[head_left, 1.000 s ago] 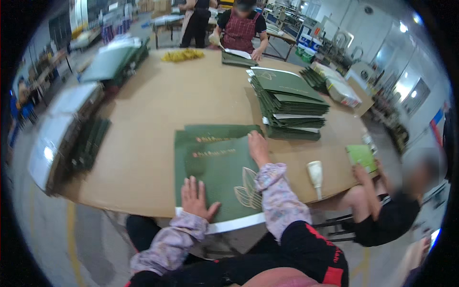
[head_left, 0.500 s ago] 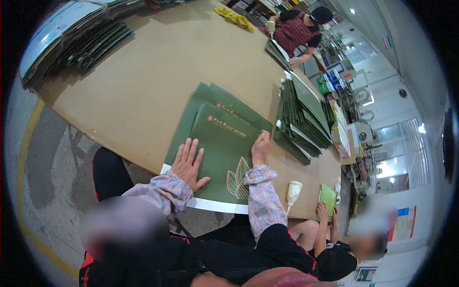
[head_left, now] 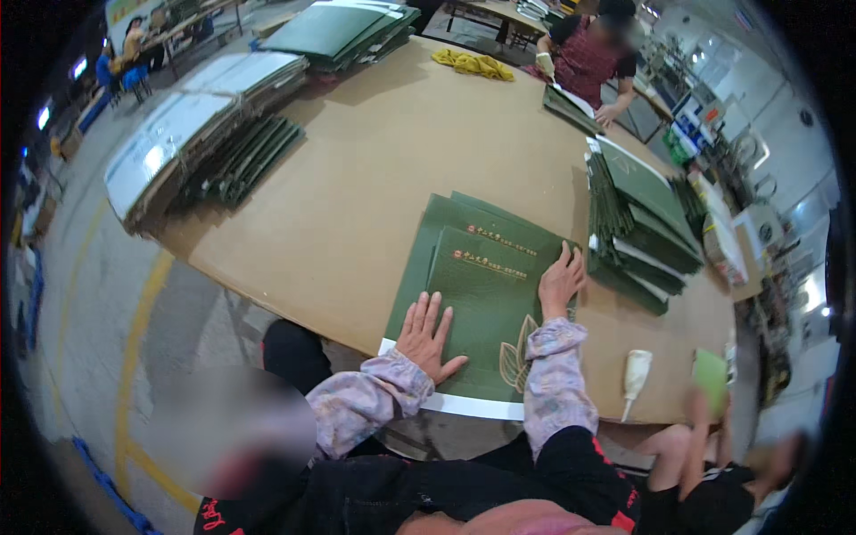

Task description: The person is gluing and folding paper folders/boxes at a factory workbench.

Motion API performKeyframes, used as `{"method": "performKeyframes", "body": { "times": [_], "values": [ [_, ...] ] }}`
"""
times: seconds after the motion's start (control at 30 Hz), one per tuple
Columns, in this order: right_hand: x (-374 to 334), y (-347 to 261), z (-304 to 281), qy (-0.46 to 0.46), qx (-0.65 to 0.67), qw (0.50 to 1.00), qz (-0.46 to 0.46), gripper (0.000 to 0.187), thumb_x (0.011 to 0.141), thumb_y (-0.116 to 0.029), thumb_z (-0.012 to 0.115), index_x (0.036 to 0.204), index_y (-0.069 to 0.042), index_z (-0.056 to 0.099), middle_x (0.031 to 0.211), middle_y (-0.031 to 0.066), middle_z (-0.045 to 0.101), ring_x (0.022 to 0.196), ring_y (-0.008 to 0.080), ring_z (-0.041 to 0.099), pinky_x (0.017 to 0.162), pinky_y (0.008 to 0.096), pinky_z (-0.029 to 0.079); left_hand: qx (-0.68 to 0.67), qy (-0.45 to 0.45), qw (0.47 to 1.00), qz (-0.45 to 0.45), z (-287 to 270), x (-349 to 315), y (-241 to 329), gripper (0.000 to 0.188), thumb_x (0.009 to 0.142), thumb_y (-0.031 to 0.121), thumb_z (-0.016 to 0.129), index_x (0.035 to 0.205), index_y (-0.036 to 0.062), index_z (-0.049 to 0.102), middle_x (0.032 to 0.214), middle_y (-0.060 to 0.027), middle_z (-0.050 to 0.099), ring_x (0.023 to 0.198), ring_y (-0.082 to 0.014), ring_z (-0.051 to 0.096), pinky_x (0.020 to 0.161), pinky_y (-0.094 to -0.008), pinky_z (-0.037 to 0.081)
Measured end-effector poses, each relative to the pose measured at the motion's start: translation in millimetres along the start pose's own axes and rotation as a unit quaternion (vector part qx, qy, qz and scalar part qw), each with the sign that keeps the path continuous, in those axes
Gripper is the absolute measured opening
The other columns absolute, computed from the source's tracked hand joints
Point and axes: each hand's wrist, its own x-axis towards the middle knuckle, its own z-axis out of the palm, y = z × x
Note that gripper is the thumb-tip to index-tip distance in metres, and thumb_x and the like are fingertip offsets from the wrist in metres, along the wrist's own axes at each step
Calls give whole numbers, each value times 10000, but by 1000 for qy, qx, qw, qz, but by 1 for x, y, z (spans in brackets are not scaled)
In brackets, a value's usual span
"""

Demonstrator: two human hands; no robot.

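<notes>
Flat green printed paper pieces, apparently bags or folders [head_left: 486, 308], lie stacked and slightly staggered at the near edge of the table, gold print and a leaf outline on the top one. A white strip runs along their near edge. My left hand [head_left: 426, 337] rests flat on the left side of the top piece, fingers spread. At its right edge, my right hand [head_left: 561, 278] touches the paper with fingers somewhat apart; what lies under its palm is hidden. Patterned sleeve covers are on both my forearms.
A pile of green pieces [head_left: 637, 218] stands to the right, near a white squeeze bottle [head_left: 636, 379]. Bundled stacks [head_left: 178, 134] sit at the far left, a yellow cloth [head_left: 473, 64] at the far edge. Two people work across the table [head_left: 357, 196] and at right.
My view has swung left, so the table and papers appear farther right. Both hands stay at the same papers; the right hand's fingers look more spread.
</notes>
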Motion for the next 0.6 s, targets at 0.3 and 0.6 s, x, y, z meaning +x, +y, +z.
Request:
{"method": "performKeyframes", "body": {
  "times": [0.3, 0.6],
  "values": [
    [3, 20, 9, 8, 62, 998, 23, 484, 879, -68, 416, 1357, -138, 428, 1408, 124, 378, 1336, 315, 316, 1078, 526, 254, 44, -14, 999, 14, 16, 11, 16, 874, 817, 538, 593, 1415, -29, 300, 1501, -289, 135, 1402, -447, 90, 1136, -519, 103],
    [7, 13, 8, 42, 94, 994, 31, 428, 872, -95, 429, 1294, -94, 495, 1368, 140, 425, 1317, 315, 340, 1090, 509, 252, 141, -3, 989, 36, 16, 12, 22, 821, 835, 512, 581, 1403, -20, 322, 1485, -281, 189, 1381, -447, 156, 1129, -493, 153]
  ]
}}
